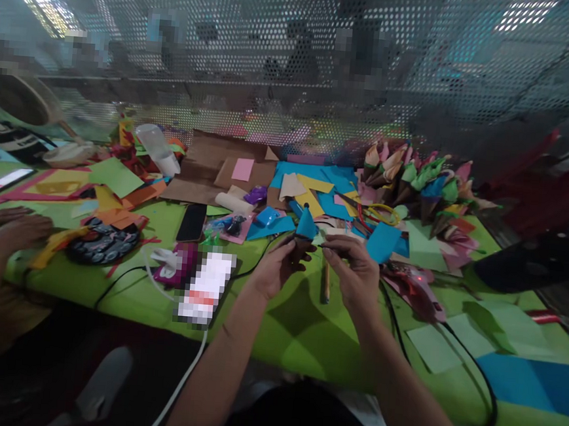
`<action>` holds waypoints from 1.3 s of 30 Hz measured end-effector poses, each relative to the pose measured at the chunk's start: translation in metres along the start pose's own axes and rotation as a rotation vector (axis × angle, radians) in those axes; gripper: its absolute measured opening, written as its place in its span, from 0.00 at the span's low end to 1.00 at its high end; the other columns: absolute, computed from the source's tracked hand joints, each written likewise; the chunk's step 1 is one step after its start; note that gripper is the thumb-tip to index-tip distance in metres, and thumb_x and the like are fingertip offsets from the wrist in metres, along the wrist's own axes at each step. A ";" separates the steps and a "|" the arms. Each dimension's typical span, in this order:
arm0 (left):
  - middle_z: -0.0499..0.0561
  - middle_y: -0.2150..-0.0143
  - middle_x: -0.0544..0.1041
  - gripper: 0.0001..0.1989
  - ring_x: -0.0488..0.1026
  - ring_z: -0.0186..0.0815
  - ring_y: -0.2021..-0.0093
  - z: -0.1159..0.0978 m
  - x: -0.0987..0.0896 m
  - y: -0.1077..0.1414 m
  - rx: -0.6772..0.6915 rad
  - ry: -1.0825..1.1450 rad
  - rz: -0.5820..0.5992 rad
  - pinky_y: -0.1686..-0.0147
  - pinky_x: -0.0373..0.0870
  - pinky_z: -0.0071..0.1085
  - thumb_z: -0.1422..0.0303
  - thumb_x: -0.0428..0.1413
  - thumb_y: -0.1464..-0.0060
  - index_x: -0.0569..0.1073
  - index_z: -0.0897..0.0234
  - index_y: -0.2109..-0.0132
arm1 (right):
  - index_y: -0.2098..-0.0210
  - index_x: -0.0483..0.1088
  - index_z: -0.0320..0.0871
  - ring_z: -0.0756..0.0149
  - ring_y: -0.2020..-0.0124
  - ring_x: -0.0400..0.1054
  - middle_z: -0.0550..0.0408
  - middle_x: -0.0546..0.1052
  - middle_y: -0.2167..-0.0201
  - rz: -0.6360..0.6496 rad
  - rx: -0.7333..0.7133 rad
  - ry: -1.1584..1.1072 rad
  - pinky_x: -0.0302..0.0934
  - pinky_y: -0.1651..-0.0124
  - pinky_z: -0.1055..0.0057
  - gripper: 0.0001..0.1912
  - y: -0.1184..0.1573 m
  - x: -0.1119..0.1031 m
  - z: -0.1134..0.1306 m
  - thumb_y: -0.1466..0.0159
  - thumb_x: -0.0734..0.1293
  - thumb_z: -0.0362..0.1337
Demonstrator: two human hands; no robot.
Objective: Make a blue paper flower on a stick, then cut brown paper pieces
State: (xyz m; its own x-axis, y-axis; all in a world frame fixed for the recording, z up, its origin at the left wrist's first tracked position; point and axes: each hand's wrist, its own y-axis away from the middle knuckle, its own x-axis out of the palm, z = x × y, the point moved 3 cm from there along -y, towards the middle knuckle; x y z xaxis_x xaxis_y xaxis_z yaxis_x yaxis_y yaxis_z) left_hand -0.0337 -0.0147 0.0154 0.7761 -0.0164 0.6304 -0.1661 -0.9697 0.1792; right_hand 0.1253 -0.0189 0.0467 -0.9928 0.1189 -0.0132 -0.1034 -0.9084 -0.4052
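A small blue paper flower (307,222) with a dark tip stands upright in my left hand (280,262), whose fingers close around its dark base. Close on its right, my right hand (352,265) is pinched at the fingertips; a small dark piece seems to be between them, too small to name. The two hands are a short gap apart above the green table cover (295,332). Between them a pencil-like stick (326,282) lies on the cover.
A pink glue gun (419,290) with a black cable lies at right, near paper sheets (436,343). Finished paper flowers (415,177) stand at back right. A lit phone (207,287) and dark phone (192,223) lie left. Another person's hands (17,225) rest at far left.
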 end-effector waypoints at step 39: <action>0.48 0.66 0.79 0.20 0.72 0.29 0.70 0.008 0.004 0.000 -0.040 0.090 -0.023 0.71 0.65 0.26 0.59 0.72 0.58 0.78 0.64 0.60 | 0.71 0.79 0.49 0.59 0.61 0.68 0.54 0.74 0.67 0.042 0.080 -0.099 0.62 0.59 0.63 0.03 -0.001 0.007 -0.014 0.45 0.75 0.40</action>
State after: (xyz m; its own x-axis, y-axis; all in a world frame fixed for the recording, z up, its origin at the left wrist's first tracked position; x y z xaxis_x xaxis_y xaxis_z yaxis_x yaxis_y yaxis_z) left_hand -0.0255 -0.0167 0.0117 0.7224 0.0293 0.6908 -0.1743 -0.9591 0.2230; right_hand 0.1194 -0.0118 0.0346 -0.9970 0.0440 0.0631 -0.0626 -0.9412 -0.3321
